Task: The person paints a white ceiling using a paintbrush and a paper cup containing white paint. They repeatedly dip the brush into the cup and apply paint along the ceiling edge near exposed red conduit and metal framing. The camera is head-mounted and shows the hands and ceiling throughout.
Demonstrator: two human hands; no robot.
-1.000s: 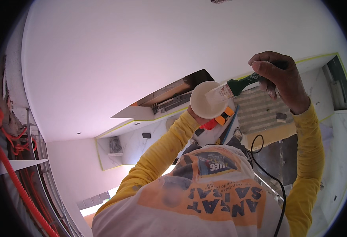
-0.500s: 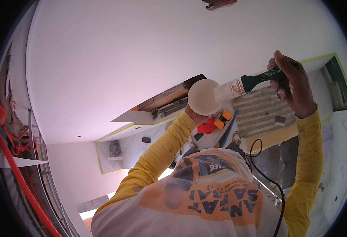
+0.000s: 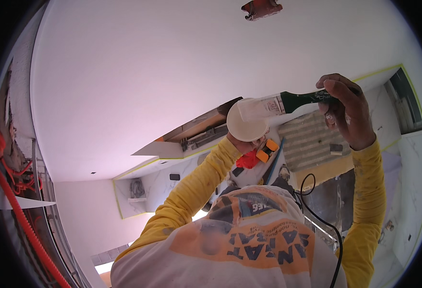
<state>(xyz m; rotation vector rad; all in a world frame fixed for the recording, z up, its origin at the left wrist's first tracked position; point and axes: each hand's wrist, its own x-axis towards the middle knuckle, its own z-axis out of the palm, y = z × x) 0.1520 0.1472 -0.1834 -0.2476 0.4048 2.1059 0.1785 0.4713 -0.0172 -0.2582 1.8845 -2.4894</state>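
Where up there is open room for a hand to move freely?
The white ceiling lies bare between the red fitting, the red conduit and the round container. It is crowded where the brush in the right hand meets that container, held by the left hand.

Both arms, in long yellow sleeves, rise from the lower edge, elbows bent. The right hand (image 3: 344, 108) is raised highest, wrist cocked, fingers curled shut around the dark green handle of a flat white-bristled paintbrush (image 3: 287, 102) pointing toward the left hand. The left hand (image 3: 242, 143), lower and nearer the body's midline, is mostly hidden beneath a round cream-coloured plastic tub (image 3: 247, 124), cupping it from underneath. The two hands stand well apart.
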